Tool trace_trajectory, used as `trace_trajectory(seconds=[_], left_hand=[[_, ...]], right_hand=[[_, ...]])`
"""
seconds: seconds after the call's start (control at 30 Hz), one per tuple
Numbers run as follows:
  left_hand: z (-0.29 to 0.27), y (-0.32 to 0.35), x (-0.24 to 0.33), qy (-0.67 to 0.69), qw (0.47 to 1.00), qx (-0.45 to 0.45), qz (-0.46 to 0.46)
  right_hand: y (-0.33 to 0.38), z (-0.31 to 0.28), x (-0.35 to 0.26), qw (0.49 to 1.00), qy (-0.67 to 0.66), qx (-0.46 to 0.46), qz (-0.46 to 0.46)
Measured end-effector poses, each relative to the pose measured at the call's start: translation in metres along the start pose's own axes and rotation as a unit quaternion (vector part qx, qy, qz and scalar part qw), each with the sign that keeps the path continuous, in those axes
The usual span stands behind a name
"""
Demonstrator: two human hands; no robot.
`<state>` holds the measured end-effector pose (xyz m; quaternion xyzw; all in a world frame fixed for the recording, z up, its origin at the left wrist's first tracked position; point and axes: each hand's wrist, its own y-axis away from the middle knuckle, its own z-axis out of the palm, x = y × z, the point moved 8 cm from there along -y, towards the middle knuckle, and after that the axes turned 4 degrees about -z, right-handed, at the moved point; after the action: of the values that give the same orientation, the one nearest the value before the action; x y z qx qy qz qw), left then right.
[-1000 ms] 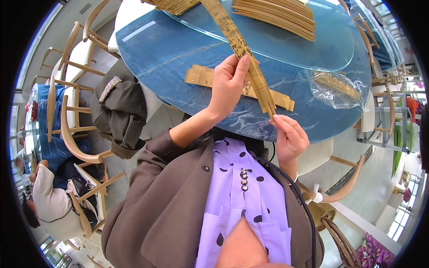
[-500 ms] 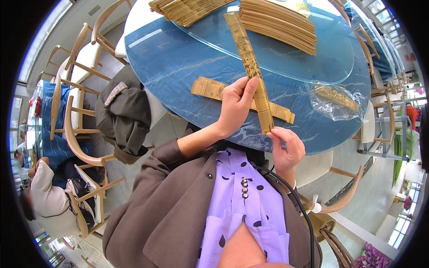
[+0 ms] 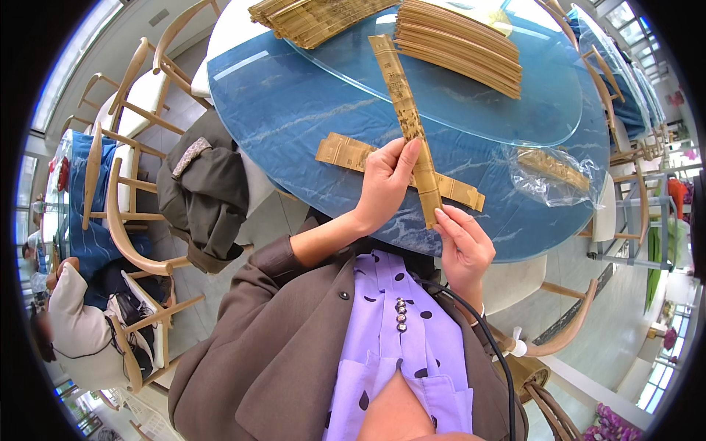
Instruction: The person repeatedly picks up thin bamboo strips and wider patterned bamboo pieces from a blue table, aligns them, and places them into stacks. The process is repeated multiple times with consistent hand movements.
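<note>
A long, narrow, gold flattened carton (image 3: pixel 400 95) with dark print slants over the table in both my hands. My left hand (image 3: pixel 390 180) grips it around the middle, thumb on top. At its near end my right hand (image 3: pixel 467 246) pinches a corner between thumb and fingers. Beneath lies a second gold flattened carton (image 3: pixel 346 150) on the blue tabletop, crossing under the held one and partly hidden by my left hand. To the right a clear plastic bag (image 3: pixel 540 185) holds a gold piece (image 3: pixel 551 165).
Stacks of flat gold cartons, one at the far left (image 3: pixel 316 22) and one at the far right (image 3: pixel 456 48), rest on the round glass turntable (image 3: pixel 544 117). A dark coat (image 3: pixel 206 184) hangs over a chair on the left. A black cable (image 3: pixel 500 345) runs down my right side.
The held carton has come down slightly toward me. My right hand has shifted a little down and left, its fingers closer together at the carton's near end. My left hand keeps its grip.
</note>
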<state>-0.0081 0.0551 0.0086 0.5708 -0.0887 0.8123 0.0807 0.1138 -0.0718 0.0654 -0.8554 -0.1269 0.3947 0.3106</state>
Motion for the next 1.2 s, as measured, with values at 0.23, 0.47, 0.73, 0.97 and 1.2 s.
trace_trajectory(seconds=[0.23,0.47,0.73,0.97,1.2], left_hand=[[0.011,0.002,0.011,0.006,1.0,-0.021,-0.016],[-0.001,-0.028,0.002,-0.059,0.998,-0.001,-0.024],[0.002,-0.022,0.006,-0.138,0.99,0.017,0.004],[-0.001,-0.026,0.005,-0.13,0.991,0.008,0.005],[-0.002,-0.027,0.0,-0.104,0.994,0.007,-0.018]], right_hand=[[-0.002,-0.002,-0.002,0.999,0.013,0.04,-0.018],[-0.007,0.008,-0.003,0.998,-0.053,-0.03,-0.029],[0.0,0.014,0.0,0.998,-0.034,-0.025,-0.04],[-0.004,0.016,-0.003,0.999,0.009,-0.017,-0.03],[-0.009,0.013,-0.005,0.998,-0.002,-0.025,-0.063]])
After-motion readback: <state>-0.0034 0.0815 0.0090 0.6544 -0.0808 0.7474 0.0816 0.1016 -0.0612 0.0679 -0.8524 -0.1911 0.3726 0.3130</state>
